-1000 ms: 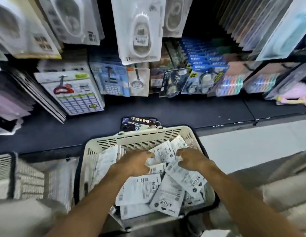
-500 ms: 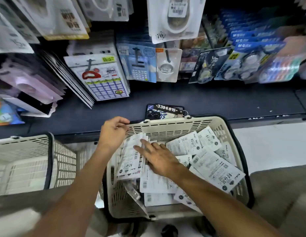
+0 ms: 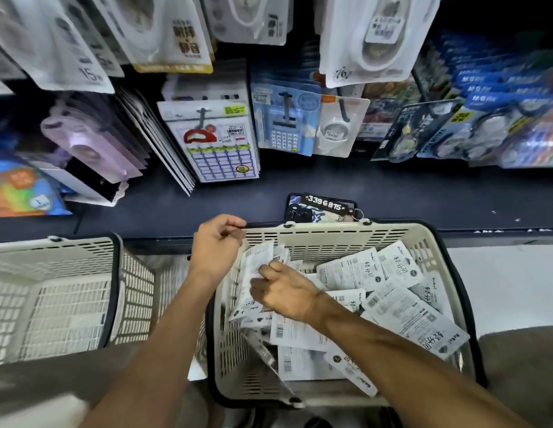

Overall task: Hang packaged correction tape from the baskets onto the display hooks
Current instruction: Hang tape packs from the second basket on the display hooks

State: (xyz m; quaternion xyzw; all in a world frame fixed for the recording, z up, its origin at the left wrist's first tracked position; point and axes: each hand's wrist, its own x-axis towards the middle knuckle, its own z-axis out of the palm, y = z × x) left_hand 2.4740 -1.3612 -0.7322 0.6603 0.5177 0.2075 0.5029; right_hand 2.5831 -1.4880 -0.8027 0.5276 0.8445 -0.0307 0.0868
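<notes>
The left hand is gripping a stack of packets upright in the basket; the right hand is pinching another against it. Slick packets, they're looking ready to fan out and spill.

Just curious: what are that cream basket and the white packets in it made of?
Basket: probably rigid plastic, matte cream, judging by its moulded slotted walls. Packets: seemingly printed white card, perhaps under clear film; faint glare hints at that, but I can't confirm.

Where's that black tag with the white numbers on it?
In the head view, the black number tag lies on the dark shelf ledge, just behind the far rim of the right-hand basket, right of the left hand.
</notes>
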